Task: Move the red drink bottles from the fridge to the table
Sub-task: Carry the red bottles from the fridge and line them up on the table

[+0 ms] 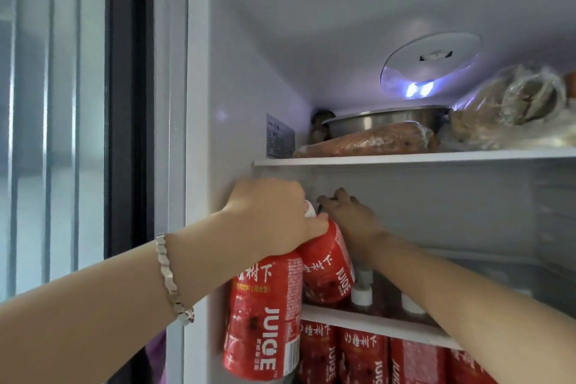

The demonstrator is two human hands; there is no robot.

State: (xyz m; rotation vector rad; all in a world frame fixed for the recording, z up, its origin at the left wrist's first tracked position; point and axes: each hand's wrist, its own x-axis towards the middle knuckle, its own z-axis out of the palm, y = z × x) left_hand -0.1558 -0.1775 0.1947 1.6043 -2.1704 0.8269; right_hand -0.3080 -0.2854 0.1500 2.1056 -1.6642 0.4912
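**Head view into the open fridge [237,103].** The left hand [271,215] is closed over the top of the front bottle [265,315], with its fingers curled down round the neck. The bottle hangs upright below the fist, and its base sits forward of and lower than the lip of the middle shelf [374,324]. A neck grip of this kind probably suits a label too broad to span. The second bottle [328,262] touches the front bottle at its 3 o'clock and stands on the middle shelf. Its top tilts toward the left hand, whose thumb lies against its shoulder. The right hand [349,218], at 3 o'clock of the left, reaches deeper with its fingers bent round something small and dark. Whether it grips the second bottle's cap cannot be told. The upper shelf [405,159] lies close above both hands at 12 o'clock, so there is little room to lift. The fridge wall stands just beside the front bottle at 9 o'clock. The free path appears to run outward, toward 6 o'clock. White-capped bottles [361,294] wait behind at 4 o'clock, and a row of red bottles [364,358] fills the level below at 5 o'clock. Either group could be knocked by a swinging base. The steel bowl [383,125] and wrapped food [364,142] on the upper shelf sit out of the way. The surface that will take the bottles is not in view.
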